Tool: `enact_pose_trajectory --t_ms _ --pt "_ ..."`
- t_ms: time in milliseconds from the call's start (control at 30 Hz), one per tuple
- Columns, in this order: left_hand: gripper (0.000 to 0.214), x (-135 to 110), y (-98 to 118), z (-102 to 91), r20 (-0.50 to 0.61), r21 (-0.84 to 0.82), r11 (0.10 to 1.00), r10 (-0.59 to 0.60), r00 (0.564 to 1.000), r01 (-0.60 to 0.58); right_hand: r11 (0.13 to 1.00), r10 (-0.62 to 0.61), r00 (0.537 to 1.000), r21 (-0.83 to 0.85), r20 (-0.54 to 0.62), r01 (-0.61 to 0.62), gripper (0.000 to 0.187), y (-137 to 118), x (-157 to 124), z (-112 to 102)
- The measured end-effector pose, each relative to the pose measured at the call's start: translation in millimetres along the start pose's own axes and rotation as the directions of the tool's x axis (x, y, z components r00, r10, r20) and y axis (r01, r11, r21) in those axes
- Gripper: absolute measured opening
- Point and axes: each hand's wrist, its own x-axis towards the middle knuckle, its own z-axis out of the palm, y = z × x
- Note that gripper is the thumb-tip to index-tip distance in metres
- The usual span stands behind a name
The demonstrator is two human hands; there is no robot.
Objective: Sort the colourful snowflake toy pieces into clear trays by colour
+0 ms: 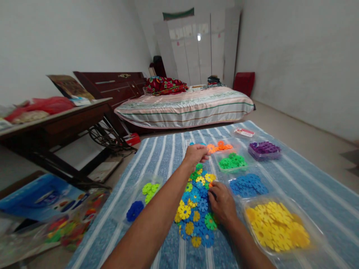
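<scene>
A flat mat of joined plastic snowflake discs point(196, 209) in blue, yellow and green lies on a blue striped cloth point(303, 175). My left hand point(195, 153) reaches over its far end, fingers pinched on an orange disc point(210, 148). My right hand point(222, 203) rests on the mat's right edge, fingers curled, fingertips at a small orange piece point(211, 184). Clear trays to the right hold sorted discs: orange point(223, 146), green point(232, 161), purple point(264, 148), blue point(248, 185) and yellow point(276, 224).
Lime discs point(149, 188) and a dark blue cluster point(135, 210) lie left of the mat. A toy box point(42, 198) and a bag of discs point(70, 224) sit at far left by a sewing table point(64, 123). A bed point(190, 106) stands behind.
</scene>
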Motion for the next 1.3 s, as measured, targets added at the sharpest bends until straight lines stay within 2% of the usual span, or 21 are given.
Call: enact_pose_trajectory --t_ms 67,167,333,467,600,767,900,1167,1300 --pt "0.009 12.9 12.0 7.2 -0.013 -0.059 0.998 0.034 0.999 -0.035 1.0 0.002 1.0 0.005 0.006 -0.002 0.021 1.1 -0.1 0.3" --pt "0.008 11.5 8.0 3.8 -0.02 0.007 0.997 0.076 0.997 -0.076 1.0 0.003 1.0 0.006 0.009 -0.003 0.021 3.2 0.0 0.6" --pt "0.006 -24.6 -34.8 -30.9 -0.028 0.205 0.973 0.118 0.993 -0.11 1.0 0.002 1.0 0.002 0.023 -0.002 0.023 4.7 -0.1 -2.2" --pt "0.012 -61.1 -70.0 -64.0 -0.089 0.274 0.959 0.095 0.992 -0.067 1.0 0.015 0.999 0.0 0.041 -0.015 0.025 6.2 -1.0 -3.9" --pt "0.014 -99.8 -97.3 -82.4 -0.172 0.373 0.926 0.122 0.977 -0.05 1.0 0.015 0.999 -0.006 0.047 -0.015 0.026 8.0 -2.0 -4.1" --pt "0.016 -139.8 -117.5 -84.7 -0.149 0.522 0.848 0.199 0.969 -0.093 1.0 0.005 0.999 -0.011 0.054 -0.005 0.026 9.0 -2.5 -5.7" --pt "0.015 -157.0 -124.9 -82.5 -0.13 0.599 0.787 0.278 0.952 -0.148 1.0 0.001 0.999 -0.01 0.045 0.0 0.027 9.4 -2.8 -6.5" --pt "0.022 -166.5 -136.9 -77.1 -0.066 0.709 0.666 0.391 0.918 -0.233 1.0 0.004 0.999 0.0 0.036 -0.004 0.027 12.1 -3.5 -4.8" --pt "0.031 -166.1 -139.5 -74.8 0.01 0.772 0.581 0.393 0.92 -0.257 1.0 -0.003 1.0 -0.003 0.03 0.003 0.027 12.0 -3.4 -5.2"
